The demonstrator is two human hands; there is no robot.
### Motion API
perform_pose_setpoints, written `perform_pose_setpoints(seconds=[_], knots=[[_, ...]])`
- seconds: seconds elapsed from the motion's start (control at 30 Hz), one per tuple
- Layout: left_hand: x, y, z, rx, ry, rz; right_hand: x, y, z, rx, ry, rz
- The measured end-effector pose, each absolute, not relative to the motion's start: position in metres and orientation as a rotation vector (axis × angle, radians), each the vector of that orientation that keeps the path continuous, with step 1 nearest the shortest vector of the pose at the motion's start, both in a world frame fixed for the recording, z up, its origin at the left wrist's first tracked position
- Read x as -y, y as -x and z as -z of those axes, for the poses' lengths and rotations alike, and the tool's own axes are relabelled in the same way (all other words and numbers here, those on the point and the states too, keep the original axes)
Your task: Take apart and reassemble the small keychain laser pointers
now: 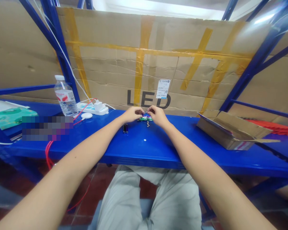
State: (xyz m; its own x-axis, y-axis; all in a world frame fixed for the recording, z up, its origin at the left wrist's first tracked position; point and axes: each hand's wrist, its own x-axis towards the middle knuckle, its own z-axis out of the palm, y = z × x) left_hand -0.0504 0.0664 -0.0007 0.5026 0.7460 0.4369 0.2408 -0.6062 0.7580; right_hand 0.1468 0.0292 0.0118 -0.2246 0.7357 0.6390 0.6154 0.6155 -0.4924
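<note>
Head view: two bare hands meet at the centre of the frame, over a blue table (158, 148).
Left hand (133, 114): fingers curled, thumb and forefinger nearly closed, pinching one end of a small dark piece (146, 112).
Right hand (159, 116): same pinch, fingers bent in, at the other end of that piece.
Small dark piece: frame centre, between the two sets of fingertips; probably a slim part, too small and blurred to name.
Shiny green and purple tubes (146, 118): lying crosswise just below the fingertips, partly hidden by the right hand.
Small metallic bits (148, 124): short row below the tubes.
Dark cylinders (125, 128): side by side, left of centre, near the left wrist.
White disc (145, 140): on the table, lower centre.
Open cardboard box (232, 131): right side of the frame, flaps spread.
Water bottle (65, 97): left, upright, white cap.
Power strip (93, 108): right of the bottle, white plug in it.
Green packet (12, 117): far left.
Cardboard panel (110, 76): upper centre, taped, printed LED.
</note>
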Motion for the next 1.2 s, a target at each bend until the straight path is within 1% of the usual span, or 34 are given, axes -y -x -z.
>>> perform_pose_setpoints(seconds=[0.17, 0.33, 0.43, 0.53, 0.63, 0.73, 1.03, 1.2], knots=[[-0.06, 0.051, -0.004, -0.872, -2.113, -0.962, -0.03, -0.15, -0.013, 1.931, 1.072, -0.231], [-0.057, 0.053, -0.008, -0.905, -2.25, -0.897, -0.036, -0.154, -0.011, 1.899, 1.006, -0.403], [-0.055, 0.051, -0.01, -0.897, -2.304, -0.93, -0.038, -0.156, -0.012, 1.87, 0.966, -0.5], [-0.05, 0.045, -0.015, -0.899, -2.346, -1.008, -0.035, -0.156, -0.015, 1.831, 0.947, -0.512], [-0.043, 0.039, -0.02, -0.919, -2.363, -1.013, -0.03, -0.156, -0.021, 1.8, 0.974, -0.522], [-0.038, 0.036, -0.023, -0.993, -2.354, -0.973, -0.024, -0.158, -0.026, 1.863, 1.023, -0.464], [-0.035, 0.035, -0.022, -1.171, -2.474, -0.912, -0.018, -0.163, -0.028, 2.243, 1.039, -0.089], [-0.033, 0.035, -0.022, -1.127, -2.47, -0.891, -0.016, -0.163, -0.029, 2.335, 1.054, -0.104]])
